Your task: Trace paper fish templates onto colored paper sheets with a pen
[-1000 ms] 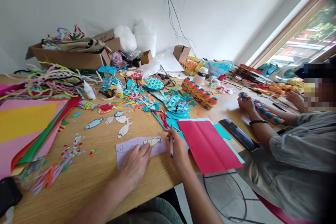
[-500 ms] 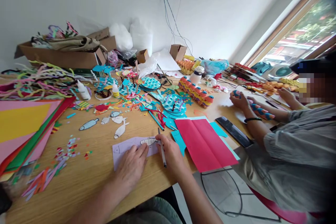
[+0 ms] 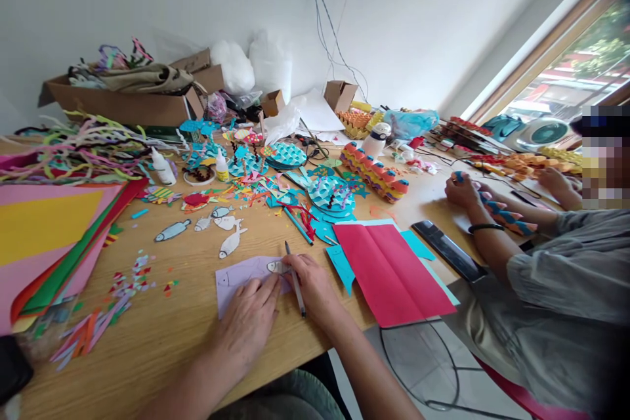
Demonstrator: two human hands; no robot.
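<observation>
On the table in front of me lies a strip of purple paper (image 3: 224, 295) with a fish outline drawn at its left end. A small white paper fish (image 3: 275, 267) with dark markings rests on top of it, partly covered by fingers. My left hand (image 3: 250, 315) presses flat on the purple paper, its fingers stretched out beside the paper fish. My right hand (image 3: 315, 289) grips a pen (image 3: 298, 291), which slants across the fingers with its dark end toward me. Its fingertips touch the right part of the paper fish. Beyond lie several cut-out paper fish (image 3: 230, 244).
Coloured paper sheets (image 3: 54, 220) stack at the left, near paper scraps (image 3: 130, 289). A red folded sheet (image 3: 388, 269) overhangs the front edge beside a black phone (image 3: 447, 251). Glue bottles (image 3: 162, 167) and blue crafts (image 3: 329, 193) stand farther back. A co-worker (image 3: 556, 282) sits at right.
The view has shifted slightly, so most things appear a little farther right. My right hand has turned a little with the pen, and its fingers cover more of the paper fish.
</observation>
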